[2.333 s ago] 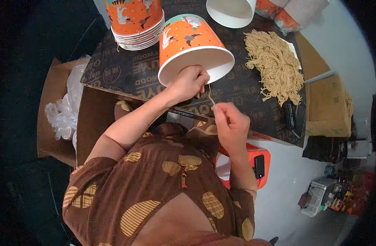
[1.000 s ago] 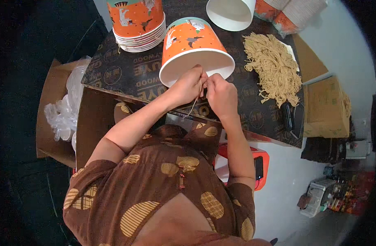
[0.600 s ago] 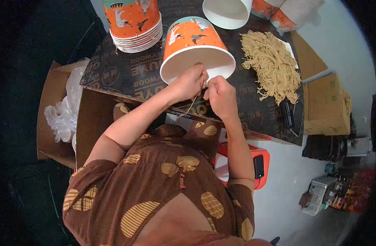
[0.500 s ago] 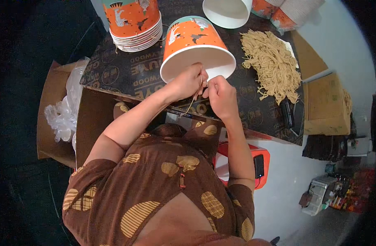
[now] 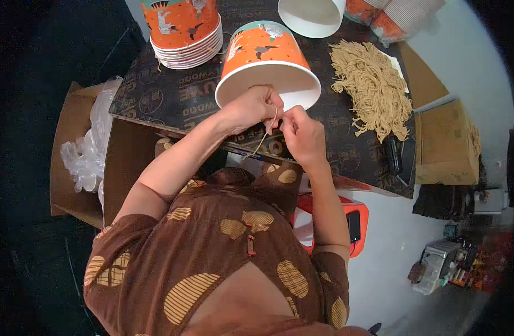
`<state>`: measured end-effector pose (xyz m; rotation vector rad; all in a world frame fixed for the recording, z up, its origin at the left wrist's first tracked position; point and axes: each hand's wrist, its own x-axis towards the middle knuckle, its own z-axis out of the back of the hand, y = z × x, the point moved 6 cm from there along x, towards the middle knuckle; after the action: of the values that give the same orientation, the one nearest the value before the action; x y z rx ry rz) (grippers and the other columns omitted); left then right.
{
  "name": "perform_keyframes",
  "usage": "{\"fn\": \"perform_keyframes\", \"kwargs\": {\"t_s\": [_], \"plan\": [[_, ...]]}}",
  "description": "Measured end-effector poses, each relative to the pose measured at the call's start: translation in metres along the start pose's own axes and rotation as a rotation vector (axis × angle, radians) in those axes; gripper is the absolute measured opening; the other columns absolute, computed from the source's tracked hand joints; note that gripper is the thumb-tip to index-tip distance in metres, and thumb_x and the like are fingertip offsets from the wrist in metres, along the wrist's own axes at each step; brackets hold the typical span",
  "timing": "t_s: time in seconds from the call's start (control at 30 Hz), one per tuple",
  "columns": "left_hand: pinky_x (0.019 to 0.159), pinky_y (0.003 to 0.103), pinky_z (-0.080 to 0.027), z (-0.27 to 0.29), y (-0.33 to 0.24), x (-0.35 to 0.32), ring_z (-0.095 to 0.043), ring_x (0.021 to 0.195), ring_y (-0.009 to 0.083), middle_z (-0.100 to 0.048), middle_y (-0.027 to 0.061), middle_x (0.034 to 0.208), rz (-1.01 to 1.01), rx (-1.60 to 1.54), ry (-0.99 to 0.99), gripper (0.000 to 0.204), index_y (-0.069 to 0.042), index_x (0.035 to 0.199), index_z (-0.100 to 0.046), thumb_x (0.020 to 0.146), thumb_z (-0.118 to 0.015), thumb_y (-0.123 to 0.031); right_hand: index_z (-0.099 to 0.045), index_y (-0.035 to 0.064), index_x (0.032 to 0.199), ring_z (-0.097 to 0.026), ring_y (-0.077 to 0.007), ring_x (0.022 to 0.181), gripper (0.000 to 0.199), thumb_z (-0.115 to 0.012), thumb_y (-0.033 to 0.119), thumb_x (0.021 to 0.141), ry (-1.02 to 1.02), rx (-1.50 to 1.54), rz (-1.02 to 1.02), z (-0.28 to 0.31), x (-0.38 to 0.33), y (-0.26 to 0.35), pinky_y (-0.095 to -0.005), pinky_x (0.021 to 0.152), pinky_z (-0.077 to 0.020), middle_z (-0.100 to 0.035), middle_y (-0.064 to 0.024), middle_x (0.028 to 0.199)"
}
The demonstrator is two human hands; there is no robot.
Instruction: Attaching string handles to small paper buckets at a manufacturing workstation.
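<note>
Head view shows both hands pinching 1 thin beige string (image 5: pixel 263 136) at the table's near edge, left hand (image 5: pixel 251 106) and right hand (image 5: pixel 301 134) equally close, string hanging toward the person, beside the orange bucket's (image 5: pixel 266 64) rim.

The person wears a brown short-sleeved garment (image 5: pixel 223 252) — dark chocolate cloth scattered with rounded tan and mustard patches, some plain, some ruled with fine stripes or crosshatching; the sleeves end above the elbow, leaving both forearms bare; a row of small knotted fastenings runs down the middle of the chest; the neckline opens in a shallow curve; the left hand (image 5: pixel 256 107) and right hand (image 5: pixel 303 136) are bare — no gloves, rings or watch visible.
</note>
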<state>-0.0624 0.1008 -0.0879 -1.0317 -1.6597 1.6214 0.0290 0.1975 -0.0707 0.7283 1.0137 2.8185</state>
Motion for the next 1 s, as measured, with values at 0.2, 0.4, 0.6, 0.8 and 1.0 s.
{"fn": "perform_keyframes", "kwargs": {"t_s": [0.2, 0.4, 0.6, 0.8, 1.0], "plan": [[0.046, 0.025, -0.046, -0.001, 0.001, 0.0, -0.055, 0.053, 0.0134, -0.056, 0.0074, 0.069, -0.042, -0.026, -0.045, 0.006, 0.003, 0.085, -0.053, 0.08, -0.054, 0.007, -0.055, 0.007, 0.087, -0.063, -0.0362, 0.07, 0.008, -0.061, 0.011, 0.085, -0.167, -0.052, -0.019, 0.011, -0.002, -0.002, -0.0443, 0.06, -0.0482, -0.062, -0.0148, 0.076], [0.045, 0.025, -0.043, -0.002, -0.001, 0.0, -0.054, 0.055, 0.0109, -0.053, 0.0043, 0.067, -0.071, 0.016, -0.086, 0.011, 0.003, 0.089, -0.052, 0.079, -0.053, 0.007, -0.058, 0.0044, 0.093, -0.062, -0.033, 0.074, 0.009, -0.061, 0.008, 0.085, -0.261, 0.054, -0.007, 0.005, 0.007, -0.003, -0.0403, 0.065, -0.0487, -0.062, -0.0139, 0.085], [0.058, 0.029, -0.046, -0.004, -0.016, -0.009, -0.057, 0.066, 0.0124, -0.057, 0.0055, 0.073, -0.281, 0.366, -0.22, 0.011, 0.002, 0.092, -0.056, 0.082, -0.053, 0.004, -0.06, 0.0009, 0.096, -0.063, -0.0301, 0.069, 0.011, -0.061, 0.005, 0.086, -0.274, -0.003, 0.039, 0.0, 0.008, 0.0, -0.0378, 0.064, -0.049, -0.063, -0.0153, 0.085], [0.064, 0.041, -0.048, -0.011, -0.028, -0.02, -0.06, 0.071, 0.0345, -0.06, 0.0187, 0.083, -0.495, 0.688, -0.388, 0.017, 0.001, 0.097, -0.056, 0.08, -0.055, 0.004, -0.06, 0.0009, 0.098, -0.063, -0.0336, 0.074, 0.014, -0.06, 0.003, 0.084, -0.28, 0.009, -0.003, -0.001, 0.007, -0.001, -0.0397, 0.066, -0.0495, -0.064, -0.0163, 0.088], [0.064, 0.047, -0.048, -0.017, -0.024, -0.024, -0.06, 0.077, 0.0413, -0.059, 0.0216, 0.084, -0.625, 0.992, -0.462, 0.017, 0.001, 0.095, -0.053, 0.079, -0.059, 0.002, -0.061, 0.001, 0.098, -0.063, -0.0351, 0.076, 0.015, -0.057, 0.0, 0.083, -0.295, 0.028, 0.054, 0.0, 0.004, 0.004, -0.0417, 0.067, -0.0497, -0.064, -0.0187, 0.089]]}}
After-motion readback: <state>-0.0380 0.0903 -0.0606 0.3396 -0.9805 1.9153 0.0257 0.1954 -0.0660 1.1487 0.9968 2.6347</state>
